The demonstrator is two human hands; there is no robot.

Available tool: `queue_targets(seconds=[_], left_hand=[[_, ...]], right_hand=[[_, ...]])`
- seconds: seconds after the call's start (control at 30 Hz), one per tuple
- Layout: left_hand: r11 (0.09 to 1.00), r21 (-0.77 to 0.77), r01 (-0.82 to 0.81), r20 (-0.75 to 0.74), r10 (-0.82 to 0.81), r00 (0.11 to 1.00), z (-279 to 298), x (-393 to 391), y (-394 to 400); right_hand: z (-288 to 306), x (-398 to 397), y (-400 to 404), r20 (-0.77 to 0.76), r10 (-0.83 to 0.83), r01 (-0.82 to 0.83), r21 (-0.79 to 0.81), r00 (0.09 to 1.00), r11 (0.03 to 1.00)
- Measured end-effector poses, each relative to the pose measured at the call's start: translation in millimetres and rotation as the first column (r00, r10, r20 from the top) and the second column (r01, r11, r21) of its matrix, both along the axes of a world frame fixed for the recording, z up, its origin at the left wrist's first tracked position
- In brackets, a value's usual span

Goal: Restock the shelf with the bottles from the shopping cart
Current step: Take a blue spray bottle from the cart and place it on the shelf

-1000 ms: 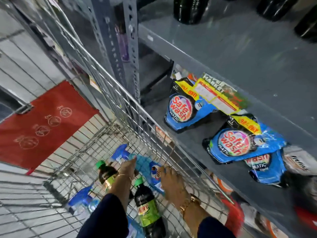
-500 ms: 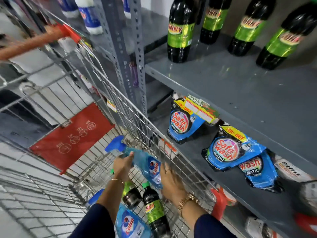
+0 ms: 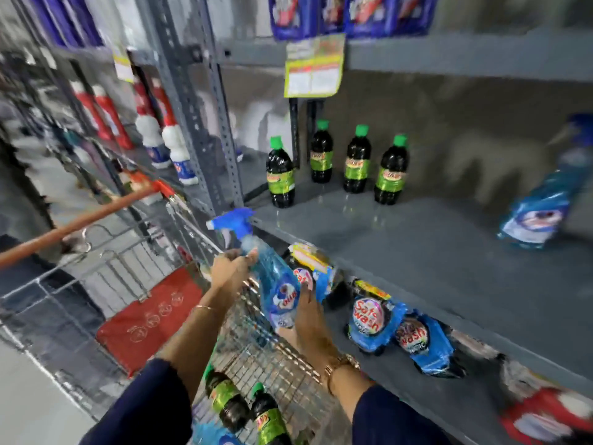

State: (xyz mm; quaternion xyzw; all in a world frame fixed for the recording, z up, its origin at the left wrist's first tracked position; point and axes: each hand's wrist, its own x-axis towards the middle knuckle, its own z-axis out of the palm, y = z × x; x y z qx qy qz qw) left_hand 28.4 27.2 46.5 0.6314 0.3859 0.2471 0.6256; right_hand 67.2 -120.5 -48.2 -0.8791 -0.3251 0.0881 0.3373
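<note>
I carry blue spray bottle above cart: left hand wraps neck, right hand cups bottom. Next: lift over shelf edge (mind nozzle), stand upright beside other spray bottle.

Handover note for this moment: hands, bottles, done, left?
Left hand: grips the neck of the blue spray bottle, just under its trigger.
Right hand: supports the same bottle's lower body. The bottle is held above the shopping cart, not yet on the shelf.
Done: four dark green-capped bottles stand on the shelf; one spray bottle stands at its right end.
Left: shelve the held bottle, then at least two dark bottles and something blue lying in the cart.
</note>
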Motion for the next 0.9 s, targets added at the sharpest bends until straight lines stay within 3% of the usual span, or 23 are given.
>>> queue_targets(seconds=[0.13,0.33,0.53,0.9], left_hand=[[0.997,0.018,0.075,0.11,-0.077,0.991,55,46,-51],[0.921,0.128,0.369,0.193,-0.387,0.901,102,116,-157],[0.791,0.255,0.556,0.123,-0.597,0.793,97,167,-255],[0.638,0.295,0.711,0.092,-0.76,0.644,77,229,-399]], right_hand=[[46,30,-44,0.063,-0.187,0.18,0.107,0.98,0.978],[87,80,-147,0.088,-0.381,0.357,0.21,0.92,0.91],[80,112,-238,0.044,-0.559,0.536,0.229,0.828,0.813],[56,140,-358,-0.038,-0.75,0.732,0.256,0.66,0.631]])
